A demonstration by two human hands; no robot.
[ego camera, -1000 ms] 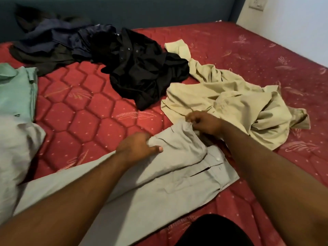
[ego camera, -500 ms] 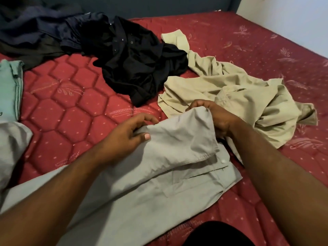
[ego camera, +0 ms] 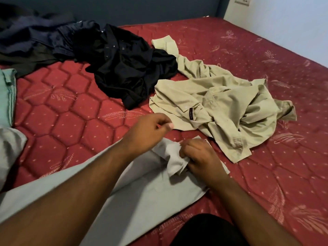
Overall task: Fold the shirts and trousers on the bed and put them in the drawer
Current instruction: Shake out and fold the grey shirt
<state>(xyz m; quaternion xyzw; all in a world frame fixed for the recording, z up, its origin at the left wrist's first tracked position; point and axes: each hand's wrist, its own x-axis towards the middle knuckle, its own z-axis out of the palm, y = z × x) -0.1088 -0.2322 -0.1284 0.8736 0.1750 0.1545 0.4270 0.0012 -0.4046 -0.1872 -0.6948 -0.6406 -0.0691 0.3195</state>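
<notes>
Grey trousers (ego camera: 142, 196) lay flat on the near part of the red quilted mattress (ego camera: 58, 110), running from near-left toward the centre, waist end at the centre. Right hand (ego camera: 200, 157) sat on the waist end, fingers curled and bunching a fold of the grey fabric, so it gripped the trousers. Left hand (ego camera: 150, 128) was lifted just above the mattress, just left and far of the right hand, apart from it; fingers loosely curled with thumb toward fingertips, a bit motion-blurred, nothing seen in it. Left forearm crossed over the trouser leg.

Beige shirt (ego camera: 221, 110) lay crumpled right of centre, its near edge just beside the trousers' waist end and close to the left hand's fingertips; could not tell if touching. A small dark label showed on it. Black shirt (ego camera: 127, 68) was heaped just far-left of the beige one, edges touching. Navy garments (ego camera: 35, 38) were piled at the far-left against the dark blue headboard (ego camera: 142, 9), touching the black shirt. A pale green folded garment (ego camera: 7, 96) sat at the left edge, with a light grey garment (ego camera: 8, 151) near it at the near-left. White wall (ego camera: 292, 23) at the far right. Dark clothing of the person (ego camera: 205, 231) showed at the near edge.
</notes>
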